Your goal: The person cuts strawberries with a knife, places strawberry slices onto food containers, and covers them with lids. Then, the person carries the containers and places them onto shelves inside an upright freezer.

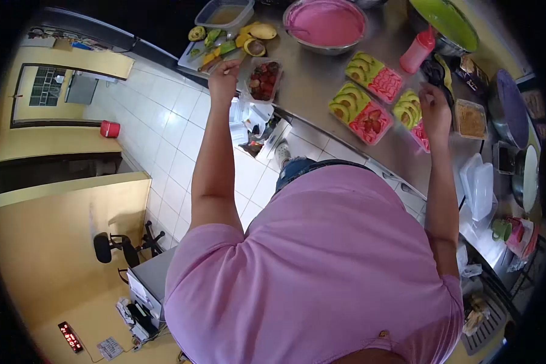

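My left hand [224, 80] hangs with pinched fingers between the cutting board with cut fruit and the tub of strawberries [264, 82]; anything in the pinch is too small to tell. At the right, my right hand [435, 109] has bent fingers beside a tub with avocado slices and pink topping [407, 111]; what it grips is hidden. Two similar tubs sit to its left: one with avocado and a strawberry [370, 124], one with avocado and pink swirls [386, 84]. Behind them stands a pink squeeze bottle [417, 53].
A bowl of pink cream [326, 23] and a bowl of green cream [448, 23] stand at the back. To the right are a tub of brown crumbs [471, 119], a purple bowl [511, 109] and stacked clear lids [479, 185]. Cut mango and avocado [255, 46] lie at the left.
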Demonstrator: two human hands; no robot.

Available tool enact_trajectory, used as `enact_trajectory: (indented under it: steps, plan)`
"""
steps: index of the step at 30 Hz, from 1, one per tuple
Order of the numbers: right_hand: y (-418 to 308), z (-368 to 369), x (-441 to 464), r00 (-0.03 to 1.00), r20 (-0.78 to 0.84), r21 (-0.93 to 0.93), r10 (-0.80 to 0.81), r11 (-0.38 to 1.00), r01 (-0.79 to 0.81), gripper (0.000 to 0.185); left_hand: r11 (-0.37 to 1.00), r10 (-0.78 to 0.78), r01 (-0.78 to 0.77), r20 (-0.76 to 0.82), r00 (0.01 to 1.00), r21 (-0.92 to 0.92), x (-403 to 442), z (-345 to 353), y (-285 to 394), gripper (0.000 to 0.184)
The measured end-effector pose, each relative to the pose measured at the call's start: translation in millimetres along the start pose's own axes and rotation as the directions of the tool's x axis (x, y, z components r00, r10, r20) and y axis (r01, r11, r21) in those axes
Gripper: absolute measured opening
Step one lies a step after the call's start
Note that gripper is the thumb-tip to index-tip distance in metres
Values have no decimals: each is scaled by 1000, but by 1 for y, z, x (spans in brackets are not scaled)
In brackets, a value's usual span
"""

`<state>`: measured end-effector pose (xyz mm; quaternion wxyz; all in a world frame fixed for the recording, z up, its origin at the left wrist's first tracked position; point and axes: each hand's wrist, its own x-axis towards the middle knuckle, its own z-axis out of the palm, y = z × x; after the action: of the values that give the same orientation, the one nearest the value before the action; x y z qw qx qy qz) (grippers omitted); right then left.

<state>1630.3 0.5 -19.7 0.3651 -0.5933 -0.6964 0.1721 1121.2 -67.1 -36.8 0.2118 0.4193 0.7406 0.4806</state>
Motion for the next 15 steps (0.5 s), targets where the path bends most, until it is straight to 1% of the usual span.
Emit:
enact_trajectory:
  steps: [1, 3, 4, 5, 7, 8, 9, 10, 11, 12, 13, 14, 15]
  plan:
    - [-18, 17, 5, 994, 4, -58, -112, 992, 112, 21, 1000, 1, -1, -1, 1000, -4, 8, -11, -6, 16]
    - [-66, 53, 8, 983, 61, 73, -172, 983, 168, 21, 999, 44, -44, 25, 999, 15, 25, -29, -21, 16]
    - [-86, 74, 11, 963, 97, 64, -251, 967, 246, 21, 988, 134, -137, 46, 990, 71, 36, -38, -31, 17]
    - [-104, 97, 12, 936, 134, 55, -326, 945, 321, 22, 989, 133, -136, 55, 990, 63, 46, -46, -40, 17]
    - [-143, 139, 9, 900, 288, 78, -327, 945, 319, 22, 948, 212, -217, 47, 976, 235, 69, -57, -59, 18]
    - [-166, 156, 7, 859, 362, 60, -362, 929, 366, 22, 960, 146, -164, 97, 985, 228, 84, -64, -73, 20]
    - [-184, 173, 4, 810, 438, 45, -389, 910, 412, 21, 947, 167, -183, 81, 983, 264, 92, -67, -78, 18]
    - [-193, 195, 2, 813, 448, 19, -371, 914, 406, 21, 934, 188, -198, 64, 980, 298, 99, -70, -84, 16]
    - [-195, 224, 1, 745, 513, -6, -427, 866, 500, 22, 913, 276, -290, 89, 957, 287, 114, -72, -106, 18]
    - [-206, 242, 2, 665, 576, -19, -475, 806, 592, 23, 921, 268, -283, 93, 959, 267, 122, -75, -113, 18]
    - [-215, 256, 3, 662, 588, -33, -464, 805, 593, 23, 867, 291, -325, 144, 946, 378, 130, -81, -119, 21]
    - [-224, 268, 3, 664, 660, -128, -351, 819, 560, 25, 797, 308, -366, 198, 930, 480, 138, -86, -125, 25]
    - [-232, 276, 3, 661, 715, -224, -229, 821, 526, 27, 806, 302, -363, 202, 932, 467, 143, -89, -131, 25]
